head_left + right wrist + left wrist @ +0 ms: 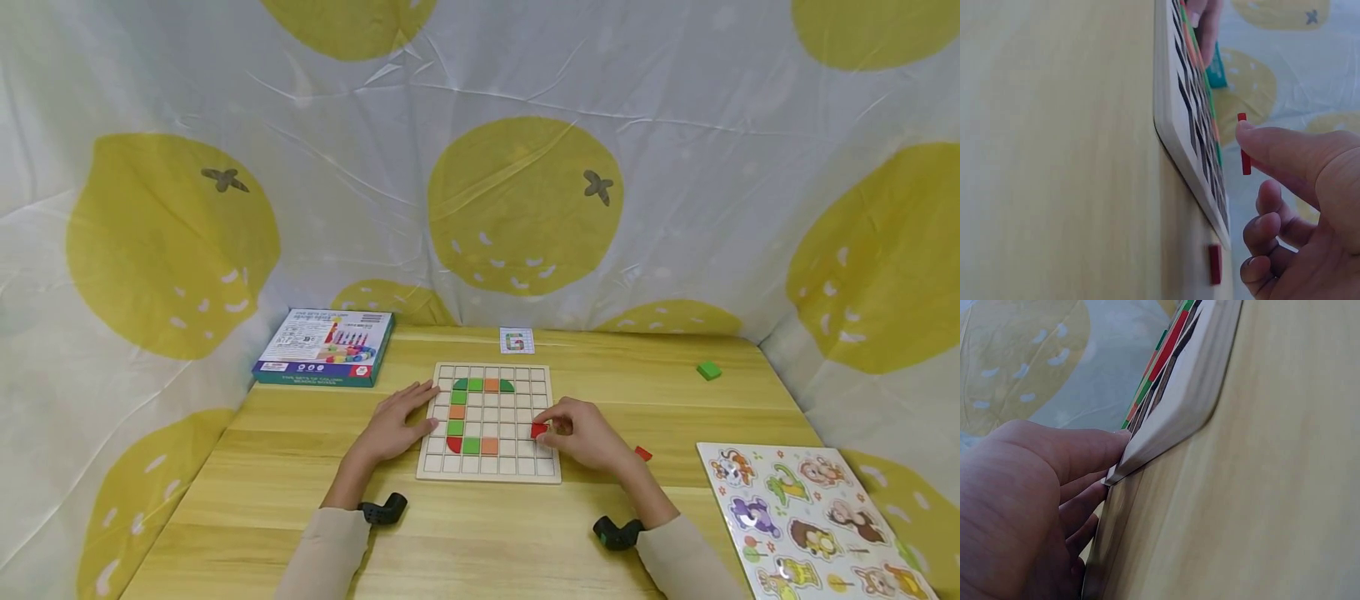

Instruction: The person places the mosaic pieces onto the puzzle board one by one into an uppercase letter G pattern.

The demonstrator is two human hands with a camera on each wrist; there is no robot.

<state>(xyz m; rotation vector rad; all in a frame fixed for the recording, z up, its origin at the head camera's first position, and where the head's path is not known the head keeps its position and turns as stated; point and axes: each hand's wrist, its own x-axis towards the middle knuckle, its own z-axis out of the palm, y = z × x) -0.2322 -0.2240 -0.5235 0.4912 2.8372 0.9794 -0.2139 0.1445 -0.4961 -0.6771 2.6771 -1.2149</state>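
Note:
A wooden grid board (507, 417) lies on the table, with green, orange and red tiles set in its squares in a C-like outline. My left hand (392, 427) rests at the board's left edge, fingers extended; in the left wrist view the thumb (1094, 450) touches the rim near a corner. Over the right side of the board, my right hand (588, 435) pinches a red tile (1246, 161) between thumb and fingers. The right wrist view shows that tile raised above the board's surface. Another red tile (643, 453) lies on the table right of the board, beside my right wrist.
Behind the board lies a small pattern card (517, 341) with a G-like figure. A toy box (322, 348) is at the back left. One green block (708, 370) sits back right, and an animal puzzle board (810, 517) front right. A lemon-print curtain hangs behind.

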